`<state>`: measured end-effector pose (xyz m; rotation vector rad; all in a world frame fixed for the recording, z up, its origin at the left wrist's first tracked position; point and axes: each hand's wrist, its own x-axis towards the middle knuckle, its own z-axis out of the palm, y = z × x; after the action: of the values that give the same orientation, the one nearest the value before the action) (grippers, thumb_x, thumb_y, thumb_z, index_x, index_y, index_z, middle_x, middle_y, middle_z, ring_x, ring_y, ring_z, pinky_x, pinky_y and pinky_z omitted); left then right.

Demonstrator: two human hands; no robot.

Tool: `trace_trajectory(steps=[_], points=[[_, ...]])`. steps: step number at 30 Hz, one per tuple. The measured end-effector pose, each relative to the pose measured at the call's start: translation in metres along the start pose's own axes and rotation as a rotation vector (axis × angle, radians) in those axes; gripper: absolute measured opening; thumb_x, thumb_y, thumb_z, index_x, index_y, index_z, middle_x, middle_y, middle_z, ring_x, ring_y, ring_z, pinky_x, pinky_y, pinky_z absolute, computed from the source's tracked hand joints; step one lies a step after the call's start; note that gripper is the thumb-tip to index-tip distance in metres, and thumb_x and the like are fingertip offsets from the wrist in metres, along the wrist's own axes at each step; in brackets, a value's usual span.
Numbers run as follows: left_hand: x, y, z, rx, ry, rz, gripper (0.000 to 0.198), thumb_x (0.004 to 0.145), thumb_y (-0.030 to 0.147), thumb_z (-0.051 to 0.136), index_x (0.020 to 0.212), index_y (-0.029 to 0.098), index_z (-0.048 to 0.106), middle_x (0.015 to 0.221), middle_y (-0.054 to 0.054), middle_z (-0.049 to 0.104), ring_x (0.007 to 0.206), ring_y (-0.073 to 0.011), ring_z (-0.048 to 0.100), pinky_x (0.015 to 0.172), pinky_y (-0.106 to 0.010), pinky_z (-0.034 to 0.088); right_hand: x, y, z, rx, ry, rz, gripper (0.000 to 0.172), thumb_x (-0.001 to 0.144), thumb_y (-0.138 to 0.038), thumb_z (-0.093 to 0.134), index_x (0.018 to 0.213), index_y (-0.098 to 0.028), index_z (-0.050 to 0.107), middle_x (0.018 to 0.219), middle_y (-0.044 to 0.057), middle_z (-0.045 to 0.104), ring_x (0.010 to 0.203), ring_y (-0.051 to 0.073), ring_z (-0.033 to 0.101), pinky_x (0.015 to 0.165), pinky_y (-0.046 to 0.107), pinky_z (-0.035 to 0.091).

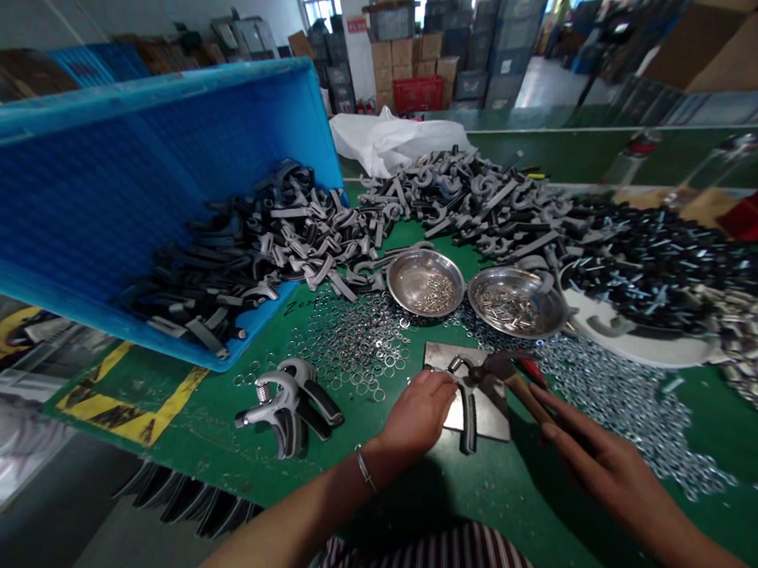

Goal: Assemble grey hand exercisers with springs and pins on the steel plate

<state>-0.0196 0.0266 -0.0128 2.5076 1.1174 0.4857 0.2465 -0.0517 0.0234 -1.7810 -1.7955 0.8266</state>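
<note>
My left hand [417, 413] is closed on a grey and black hand grip strengthener [468, 417], steadying it on a flat metal plate [495, 422]. A small coil spring shows at its upper end; the part under my fingers is hidden. Wrapped round the wooden handle of a hammer [525, 395], my right hand [594, 446] keeps the hammer head just over the plate, beside the strengthener's top. Whether the head touches it, I cannot tell. Left of my left hand, more hand grip strengtheners [289, 403] with a spring lie on the green table.
A tipped blue crate [326, 134] spills grey and black handles at the left. Two metal bowls [411, 306] [562, 312] hold small metal parts. Loose rings [356, 340], nuts [614, 399] and black-headed screws [657, 261] are spread around. Handles [476, 194] are heaped behind.
</note>
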Motion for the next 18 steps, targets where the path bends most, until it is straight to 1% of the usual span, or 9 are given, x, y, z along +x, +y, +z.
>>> trace_trajectory(steps=[2, 3, 5, 7, 9, 10, 12, 15, 18], points=[[-0.003, 0.001, -0.002, -0.035, 0.048, -0.072, 0.021, 0.102, 0.022, 0.041, 0.110, 0.018, 0.061, 0.112, -0.008, 0.063, 0.106, -0.0207, 0.055, 0.098, -0.036, 0.046, -0.003, 0.001, -0.003, -0.060, -0.021, -0.103, 0.050, 0.098, -0.041, 0.048, 0.148, -0.035, 0.045, 0.146, 0.001, 0.056, 0.127, 0.028, 0.059, 0.107, 0.047, 0.048], [-0.006, 0.002, -0.002, -0.033, 0.069, -0.119, 0.019, 0.101, 0.025, 0.044, 0.107, 0.018, 0.060, 0.109, -0.008, 0.063, 0.104, -0.0218, 0.055, 0.097, -0.037, 0.047, -0.005, 0.001, -0.004, -0.098, -0.042, -0.162, 0.051, 0.099, -0.037, 0.047, 0.150, -0.036, 0.042, 0.143, 0.002, 0.059, 0.123, 0.027, 0.062, 0.103, 0.045, 0.051], [-0.012, 0.005, 0.000, 0.002, 0.095, -0.205, 0.018, 0.097, 0.032, 0.053, 0.105, 0.017, 0.059, 0.106, -0.010, 0.061, 0.102, -0.0248, 0.055, 0.094, -0.040, 0.049, -0.008, -0.003, -0.007, -0.186, -0.087, -0.265, 0.055, 0.100, -0.031, 0.043, 0.153, -0.038, 0.035, 0.131, 0.005, 0.067, 0.106, 0.024, 0.070, 0.089, 0.039, 0.058], [-0.018, 0.009, 0.004, 0.057, 0.091, -0.232, 0.021, 0.094, 0.031, 0.057, 0.106, 0.014, 0.057, 0.104, -0.012, 0.059, 0.102, -0.0269, 0.055, 0.094, -0.042, 0.049, -0.007, -0.009, -0.008, -0.280, -0.116, -0.324, 0.058, 0.099, -0.026, 0.039, 0.155, -0.037, 0.030, 0.115, 0.008, 0.071, 0.086, 0.021, 0.072, 0.072, 0.034, 0.059], [-0.021, 0.011, 0.010, 0.112, 0.074, -0.222, 0.015, 0.095, 0.024, 0.053, 0.105, 0.013, 0.057, 0.101, -0.012, 0.059, 0.100, -0.0269, 0.055, 0.095, -0.042, 0.049, 0.000, -0.014, -0.008, -0.366, -0.139, -0.344, 0.059, 0.099, -0.024, 0.036, 0.156, -0.036, 0.029, 0.102, 0.008, 0.071, 0.071, 0.020, 0.070, 0.061, 0.032, 0.057], [-0.021, 0.011, 0.013, 0.136, 0.068, -0.214, 0.013, 0.095, 0.020, 0.049, 0.103, 0.014, 0.057, 0.100, -0.012, 0.060, 0.098, -0.0265, 0.055, 0.094, -0.042, 0.049, 0.005, -0.017, -0.007, -0.393, -0.148, -0.336, 0.059, 0.098, -0.024, 0.035, 0.156, -0.035, 0.029, 0.098, 0.008, 0.071, 0.067, 0.020, 0.070, 0.059, 0.032, 0.057], [-0.021, 0.011, 0.018, 0.180, 0.057, -0.198, 0.015, 0.096, 0.016, 0.044, 0.100, 0.015, 0.058, 0.098, -0.012, 0.060, 0.097, -0.0260, 0.056, 0.094, -0.043, 0.049, 0.015, -0.019, -0.007, -0.394, -0.166, -0.306, 0.057, 0.099, -0.026, 0.034, 0.155, -0.036, 0.032, 0.099, 0.008, 0.072, 0.068, 0.021, 0.071, 0.060, 0.033, 0.058], [-0.019, 0.010, 0.021, 0.216, 0.047, -0.187, 0.017, 0.095, 0.014, 0.041, 0.100, 0.015, 0.058, 0.099, -0.012, 0.061, 0.097, -0.0257, 0.057, 0.093, -0.042, 0.049, 0.025, -0.018, -0.010, -0.304, -0.161, -0.275, 0.053, 0.100, -0.031, 0.037, 0.153, -0.038, 0.036, 0.121, 0.007, 0.071, 0.091, 0.024, 0.073, 0.077, 0.037, 0.061], [-0.019, 0.010, 0.019, 0.226, 0.014, -0.179, 0.017, 0.095, 0.014, 0.041, 0.098, 0.015, 0.059, 0.097, -0.012, 0.061, 0.094, -0.0253, 0.057, 0.090, -0.042, 0.049, 0.025, -0.015, -0.016, -0.242, -0.123, -0.273, 0.053, 0.100, -0.033, 0.040, 0.153, -0.038, 0.036, 0.137, 0.005, 0.064, 0.109, 0.026, 0.069, 0.092, 0.042, 0.057]])
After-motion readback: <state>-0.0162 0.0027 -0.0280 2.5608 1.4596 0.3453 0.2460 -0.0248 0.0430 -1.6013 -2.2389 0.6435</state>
